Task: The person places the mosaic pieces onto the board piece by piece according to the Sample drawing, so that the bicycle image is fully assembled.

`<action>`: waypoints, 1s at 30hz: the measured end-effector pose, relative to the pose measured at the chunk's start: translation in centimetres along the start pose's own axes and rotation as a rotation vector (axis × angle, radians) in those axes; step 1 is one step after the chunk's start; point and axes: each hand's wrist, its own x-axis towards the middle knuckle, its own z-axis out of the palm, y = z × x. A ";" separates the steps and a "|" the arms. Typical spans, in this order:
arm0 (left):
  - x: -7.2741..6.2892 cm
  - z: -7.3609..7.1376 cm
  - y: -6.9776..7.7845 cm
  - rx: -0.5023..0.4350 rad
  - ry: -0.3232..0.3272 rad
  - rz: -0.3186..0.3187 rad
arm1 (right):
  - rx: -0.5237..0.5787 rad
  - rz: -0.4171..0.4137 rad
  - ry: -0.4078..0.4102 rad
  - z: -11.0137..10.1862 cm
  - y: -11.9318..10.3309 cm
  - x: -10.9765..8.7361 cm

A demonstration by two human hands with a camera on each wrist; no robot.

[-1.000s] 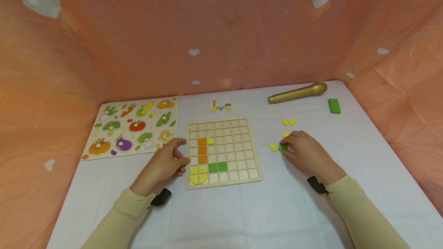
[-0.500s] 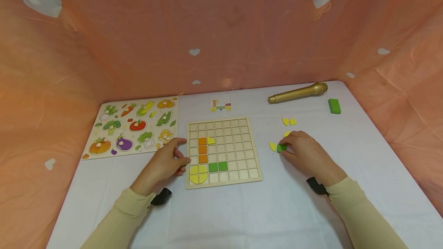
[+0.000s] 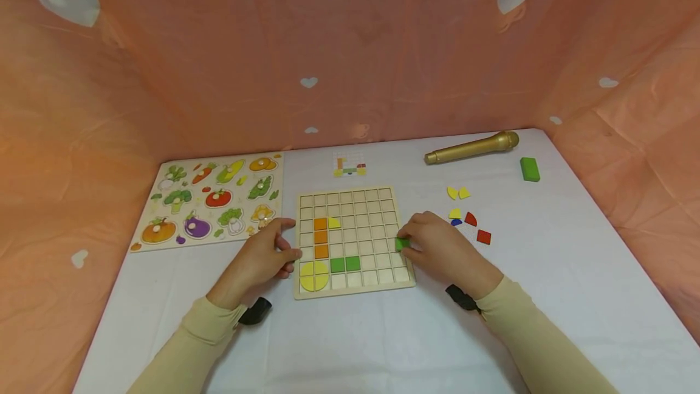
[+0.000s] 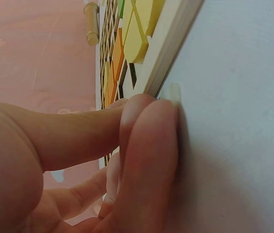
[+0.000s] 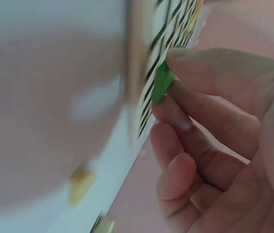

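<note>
My left hand [image 3: 264,255] holds the left edge of a wooden grid board [image 3: 355,290], its thumb at the rim with curled fingers beside it. In the right wrist view, the thumb and fingers of my right hand [image 5: 209,111] pinch a green square tile [image 5: 162,81]. The head view shows this tile over the board's right edge. Set in the grid are a column of orange squares [image 3: 320,237], a yellow quarter-circle [image 3: 333,223], two green squares [image 3: 345,264] and a yellow circle [image 3: 314,276] of quarter pieces at the lower left.
Right of the board lie yellow quarter pieces [image 3: 464,193], a red quarter piece [image 3: 471,219], a blue piece [image 3: 456,222] and a red square [image 3: 483,236]. Behind are a pattern card [image 3: 350,165], gold microphone [image 3: 471,148] and green block [image 3: 529,169]. A vegetable puzzle [image 3: 197,199] lies left.
My right hand has moved left from the loose pieces to the board's right edge, carrying the green tile. Red and blue pieces it covered now show. My left hand stays at the board.
</note>
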 end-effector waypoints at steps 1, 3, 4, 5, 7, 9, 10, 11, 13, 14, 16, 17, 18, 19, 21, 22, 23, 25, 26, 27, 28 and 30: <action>0.0 0.0 0.0 0.002 0.001 0.001 | 0.004 -0.010 -0.006 0.2 -0.5 0.2; 0.0 0.0 0.0 0.002 0.000 0.002 | 0.018 -0.021 -0.017 0.5 -1.3 0.5; 0.0 0.0 0.0 0.000 -0.001 0.003 | 0.022 -0.032 -0.021 0.6 -1.7 0.7; 0.0 0.0 0.0 -0.004 -0.002 0.003 | 0.025 -0.045 -0.023 0.8 -2.1 0.8; 0.0 0.0 -0.1 -0.008 -0.002 0.003 | 0.025 -0.074 -0.024 1.2 -2.8 1.1; 0.0 0.0 -0.1 -0.011 -0.002 0.004 | 0.028 -0.102 -0.026 1.5 -3.4 1.3; 0.0 0.0 -0.2 -0.013 -0.002 0.004 | 0.025 -0.116 -0.028 1.7 -3.7 1.4; 0.0 0.0 -0.2 -0.016 -0.002 0.005 | 0.023 -0.126 -0.031 1.8 -3.9 1.5; 0.0 0.0 -0.2 -0.018 -0.002 0.006 | 0.019 -0.142 -0.037 2.0 -4.2 1.5; 0.0 0.0 -0.2 -0.021 -0.002 0.005 | 0.019 -0.148 -0.038 2.1 -4.3 1.5; 0.0 0.0 -0.2 -0.026 -0.004 0.004 | 0.014 -0.163 -0.037 2.3 -4.4 1.5; 0.0 0.0 -0.2 -0.026 -0.004 0.003 | 0.011 -0.167 -0.035 2.3 -4.5 1.5; 0.0 0.0 -0.2 -0.022 -0.003 0.003 | 0.007 -0.174 -0.033 2.4 -4.5 1.5; 0.0 0.0 -0.1 -0.019 -0.002 0.003 | 0.002 -0.178 -0.032 2.4 -4.6 1.5; 0.0 0.0 -0.1 -0.012 -0.001 0.000 | -0.008 -0.185 -0.032 2.5 -4.6 1.6; -0.1 0.0 -0.1 -0.011 -0.002 -0.002 | -0.011 -0.185 -0.035 2.6 -4.6 1.6; -0.1 0.0 0.0 -0.006 0.000 -0.005 | -0.016 -0.186 -0.038 2.6 -4.6 1.6; -0.1 0.0 0.1 -0.002 0.000 -0.009 | -0.023 -0.185 -0.043 2.8 -4.6 1.6; -0.1 0.0 0.1 -0.001 -0.001 -0.011 | -0.026 -0.185 -0.045 2.8 -4.7 1.6; -0.1 0.0 0.1 -0.002 -0.003 -0.012 | -0.030 -0.185 -0.047 2.9 -4.7 1.6; -0.1 0.0 0.1 -0.001 -0.003 -0.013 | -0.032 -0.185 -0.049 2.9 -4.7 1.6; -0.1 0.0 0.2 0.000 -0.006 -0.011 | -0.038 -0.185 -0.052 2.9 -4.7 1.6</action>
